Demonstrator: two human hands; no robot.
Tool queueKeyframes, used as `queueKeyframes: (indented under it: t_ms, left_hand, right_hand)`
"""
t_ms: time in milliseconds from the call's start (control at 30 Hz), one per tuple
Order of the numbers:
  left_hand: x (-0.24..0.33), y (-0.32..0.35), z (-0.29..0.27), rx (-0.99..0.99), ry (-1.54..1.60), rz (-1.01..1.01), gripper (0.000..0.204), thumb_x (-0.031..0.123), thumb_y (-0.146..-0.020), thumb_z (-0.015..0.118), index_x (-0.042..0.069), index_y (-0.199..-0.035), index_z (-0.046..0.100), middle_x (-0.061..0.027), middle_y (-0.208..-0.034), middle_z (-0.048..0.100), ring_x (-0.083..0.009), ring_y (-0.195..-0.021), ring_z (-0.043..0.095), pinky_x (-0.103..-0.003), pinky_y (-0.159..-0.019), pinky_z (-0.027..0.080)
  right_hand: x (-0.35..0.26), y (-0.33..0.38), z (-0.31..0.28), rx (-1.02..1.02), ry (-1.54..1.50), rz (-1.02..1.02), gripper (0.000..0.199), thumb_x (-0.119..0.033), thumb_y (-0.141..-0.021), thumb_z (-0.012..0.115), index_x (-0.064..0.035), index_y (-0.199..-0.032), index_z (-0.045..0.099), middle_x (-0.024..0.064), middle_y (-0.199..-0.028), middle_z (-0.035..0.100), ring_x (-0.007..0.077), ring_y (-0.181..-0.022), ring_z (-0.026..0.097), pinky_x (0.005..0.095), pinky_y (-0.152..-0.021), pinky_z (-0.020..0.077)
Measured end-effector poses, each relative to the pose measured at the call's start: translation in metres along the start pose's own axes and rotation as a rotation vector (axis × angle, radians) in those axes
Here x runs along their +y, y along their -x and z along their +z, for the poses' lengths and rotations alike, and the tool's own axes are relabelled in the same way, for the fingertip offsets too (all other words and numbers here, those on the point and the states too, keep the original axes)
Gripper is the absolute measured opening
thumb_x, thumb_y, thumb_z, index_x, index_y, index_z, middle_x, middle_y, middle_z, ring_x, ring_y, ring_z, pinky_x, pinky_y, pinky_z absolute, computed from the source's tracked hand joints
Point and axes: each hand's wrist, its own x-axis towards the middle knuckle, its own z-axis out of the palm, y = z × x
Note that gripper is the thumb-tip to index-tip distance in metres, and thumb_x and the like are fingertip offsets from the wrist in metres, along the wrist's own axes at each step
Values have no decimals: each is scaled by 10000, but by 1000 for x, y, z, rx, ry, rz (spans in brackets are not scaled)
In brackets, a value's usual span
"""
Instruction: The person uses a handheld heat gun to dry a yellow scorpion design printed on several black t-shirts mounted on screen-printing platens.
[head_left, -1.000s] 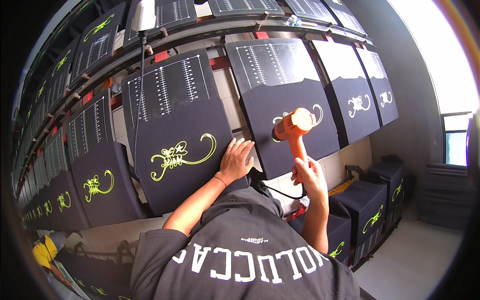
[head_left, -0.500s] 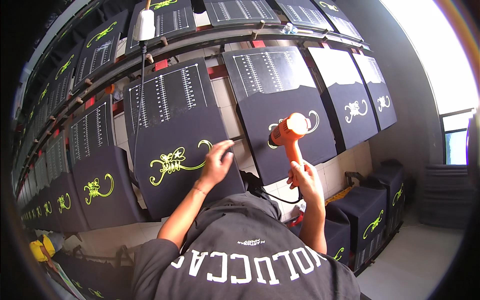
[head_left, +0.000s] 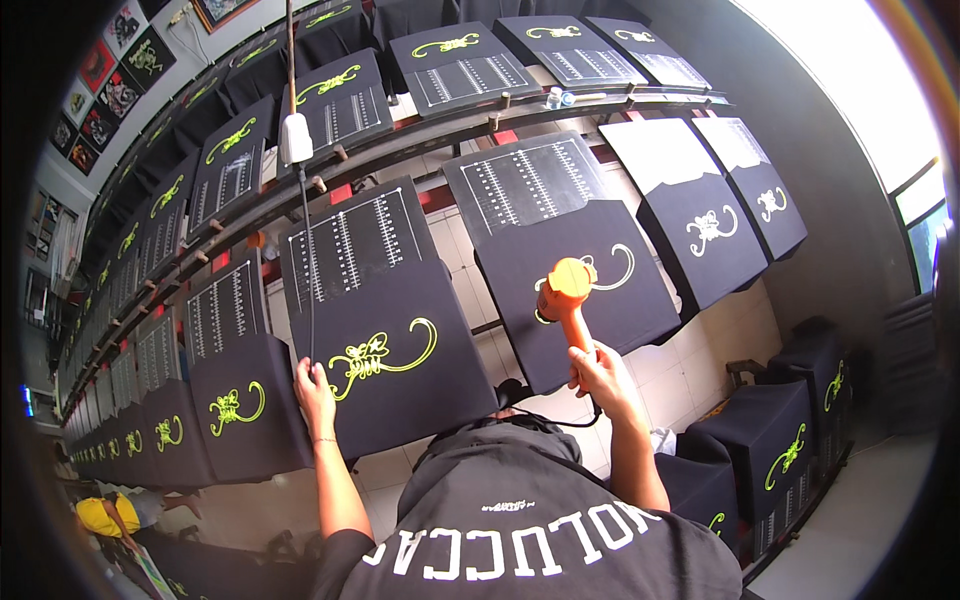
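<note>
My right hand is wrapped round the handle of an orange heat gun, whose cord runs down behind the wrist. The gun is over a dark cloth piece with a pale curling print, stretched on a board. At the left edge of the nearer dark cloth piece, which carries a yellow-green print, my left hand has its fingers closed on a hanging black cable. That cable comes down from a white socket block; where it goes below my fingers is hidden.
Dark boards with ruled white scales stand in rows, many covered by printed cloth. A metal rail with pegs runs between the rows. More covered boards stand at right. At lower left is another person in a yellow top.
My left hand has moved left from above the nearer print to the cable. The heat gun stays over the cloth at right, slightly turned. The view has shifted, showing more of the far rows.
</note>
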Motion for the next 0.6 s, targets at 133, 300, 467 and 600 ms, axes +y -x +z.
queueKeyframes:
  t_ms: [133, 300, 467, 600]
  left_hand:
    - [-3, 44, -37, 92, -169, 83, 331, 262, -1052, 461, -43, -1046, 589, -261, -999, 638, -450, -965, 588, -504, -842, 452]
    - [-64, 93, -108, 295, -292, -133, 374, 309, -1076, 424, -40, -983, 520, -302, -843, 598, -510, -797, 575, -534, -678, 422]
    - [-125, 96, -213, 517, -493, -271, 410, 359, -1092, 373, -17, -1036, 526, -323, -949, 645, -515, -871, 616, -580, -691, 423]
    - [-176, 65, -299, 689, -667, -187, 417, 373, -1082, 393, -12, -1065, 553, -303, -938, 644, -520, -882, 589, -597, -707, 429]
  right_hand:
    - [5, 10, -17, -26, -101, 56, 304, -343, -979, 646, -48, -1006, 580, 8, -755, 573, 103, -620, 612, 254, -526, 513]
    - [18, 19, 0, -38, -141, 54, 315, -341, -977, 653, -45, -1039, 563, 4, -751, 573, 102, -624, 607, 249, -541, 517]
    - [15, 13, 51, -264, -144, 83, 310, -345, -966, 670, -54, -1022, 583, -11, -745, 579, 73, -629, 591, 250, -549, 521]
    - [9, 3, 110, -375, -112, 124, 356, -388, -987, 635, -55, -1098, 574, 11, -773, 599, 112, -660, 627, 269, -568, 526]
